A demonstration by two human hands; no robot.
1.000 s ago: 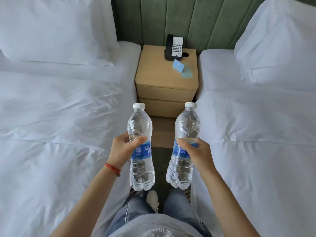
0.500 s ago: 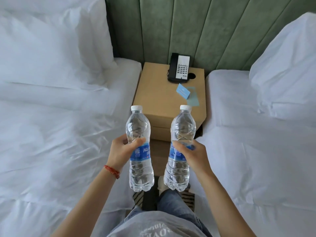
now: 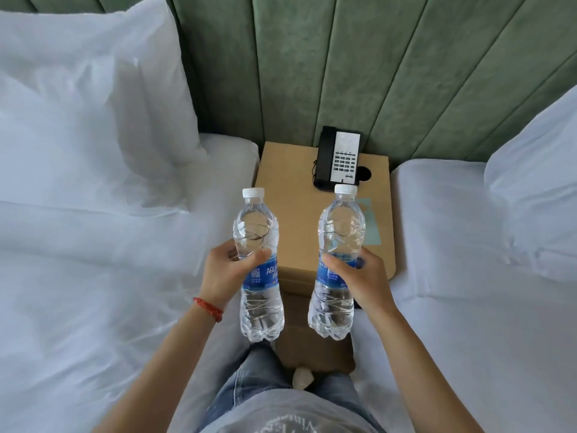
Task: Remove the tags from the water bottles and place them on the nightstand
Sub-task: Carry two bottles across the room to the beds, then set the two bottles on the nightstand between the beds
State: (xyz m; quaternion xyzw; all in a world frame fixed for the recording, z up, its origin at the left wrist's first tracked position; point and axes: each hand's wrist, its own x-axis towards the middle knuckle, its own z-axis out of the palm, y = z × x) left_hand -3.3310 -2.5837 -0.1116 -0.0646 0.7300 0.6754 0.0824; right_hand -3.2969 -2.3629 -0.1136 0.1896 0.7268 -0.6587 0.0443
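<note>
Two clear water bottles with white caps and blue labels are held upright in front of the tan nightstand. My left hand grips the left bottle around its middle. My right hand grips the right bottle the same way. The bottles stand a hand's width apart, over the near edge of the nightstand. A pale blue card lies on the nightstand top, partly hidden behind the right bottle.
A black and white telephone sits at the back of the nightstand beside a round hole. White beds with pillows flank it, left and right. A green padded headboard rises behind.
I have moved closer to the nightstand, which now fills more of the view. Both bottles have come forward over its near edge. Both grips are unchanged.
</note>
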